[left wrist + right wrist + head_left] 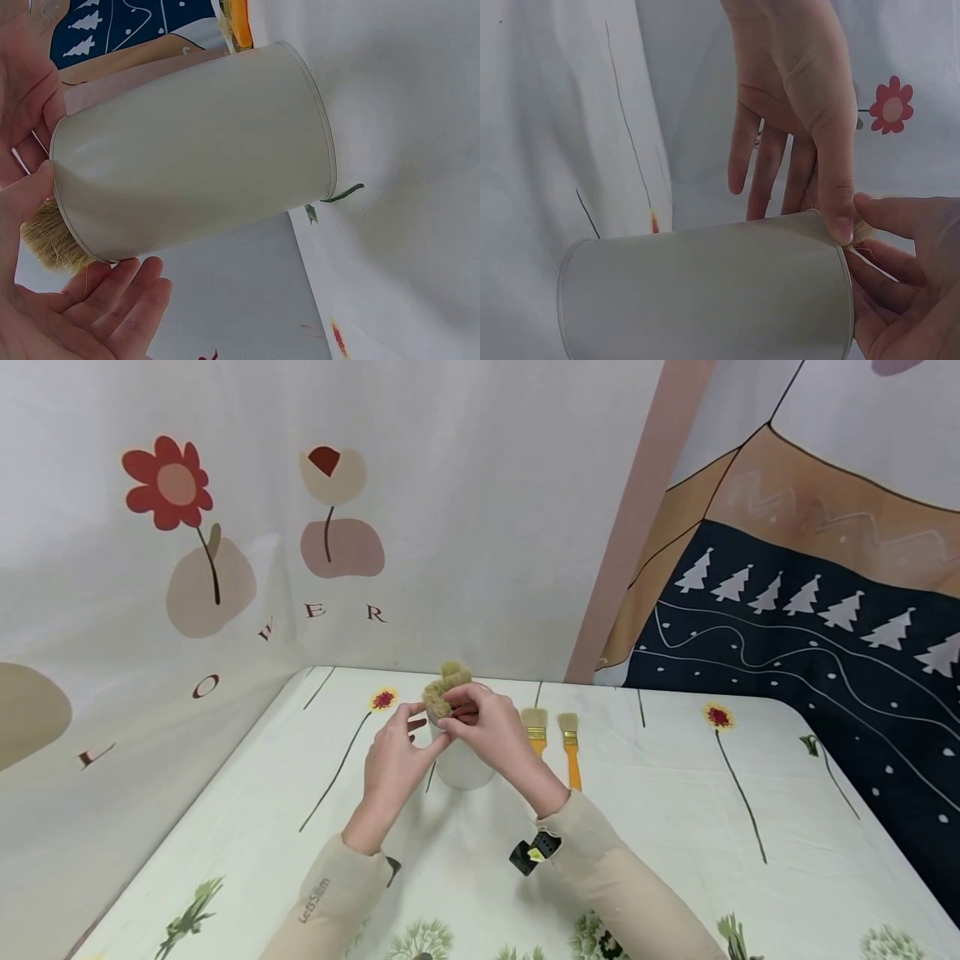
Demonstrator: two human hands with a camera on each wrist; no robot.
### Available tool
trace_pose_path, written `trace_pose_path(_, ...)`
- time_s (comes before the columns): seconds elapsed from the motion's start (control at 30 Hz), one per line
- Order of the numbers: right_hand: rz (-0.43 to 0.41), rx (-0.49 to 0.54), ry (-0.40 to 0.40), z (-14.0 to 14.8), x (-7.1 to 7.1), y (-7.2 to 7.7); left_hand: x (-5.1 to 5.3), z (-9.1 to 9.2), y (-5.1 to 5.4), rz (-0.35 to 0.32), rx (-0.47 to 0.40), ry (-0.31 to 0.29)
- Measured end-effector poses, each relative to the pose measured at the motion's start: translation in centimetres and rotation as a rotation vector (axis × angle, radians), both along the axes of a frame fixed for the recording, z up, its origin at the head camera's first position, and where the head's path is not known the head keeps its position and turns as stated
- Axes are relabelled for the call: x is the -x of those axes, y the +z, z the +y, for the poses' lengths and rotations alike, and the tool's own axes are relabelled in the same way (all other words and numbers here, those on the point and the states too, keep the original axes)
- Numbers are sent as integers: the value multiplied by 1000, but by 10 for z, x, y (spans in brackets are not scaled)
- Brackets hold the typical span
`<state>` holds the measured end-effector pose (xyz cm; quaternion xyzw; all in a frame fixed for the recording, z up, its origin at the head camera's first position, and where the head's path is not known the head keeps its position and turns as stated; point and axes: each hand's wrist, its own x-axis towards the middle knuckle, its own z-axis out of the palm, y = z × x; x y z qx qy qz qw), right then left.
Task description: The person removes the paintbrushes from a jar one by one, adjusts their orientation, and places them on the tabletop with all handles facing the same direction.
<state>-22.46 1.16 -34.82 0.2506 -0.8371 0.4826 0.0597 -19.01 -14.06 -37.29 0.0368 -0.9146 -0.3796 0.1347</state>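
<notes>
A pale grey cylindrical container [461, 770] stands upright on the table, with tan brush bristles [448, 687] showing above its rim. My left hand [395, 758] holds the rim between thumb and fingers; in the left wrist view its fingers [131, 300] lie against the outside. At the mouth of the container, my right hand [491, 727] pinches a paintbrush by its bristle end, its thumb and fingers close beside the left thumb. The brush's handle is hidden by the container wall. Right of the container lie two flat paintbrushes [536, 723] [569, 734] with orange handles.
A white cloth [660, 827] printed with flowers covers the table. Behind the table hangs a pale curtain [480, 527] with flower prints. A dark cloth [810, 618] with white trees hangs at the right.
</notes>
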Motion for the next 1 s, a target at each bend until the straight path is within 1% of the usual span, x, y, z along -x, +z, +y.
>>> trace_pose_path(0.23, 21, -58, -49, -5, 1, -1, -1, -1, 0, -4, 3, 4)
trace_pose_path(0.4, 48, -86, -85, -6, 1, -2, 0, -1, 0, 9, 11, 3)
trace_pose_path(0.6, 47, -78, -98, -5, 2, -3, 0, 0, 1, 19, 10, 0)
trace_pose_path(0.83, 70, -71, -108, -4, 4, -5, 1, 0, 0, 24, 21, 3)
trace_pose_path(1.0, 66, -55, -113, -3, 3, -6, 1, 0, 0, 23, 16, 2)
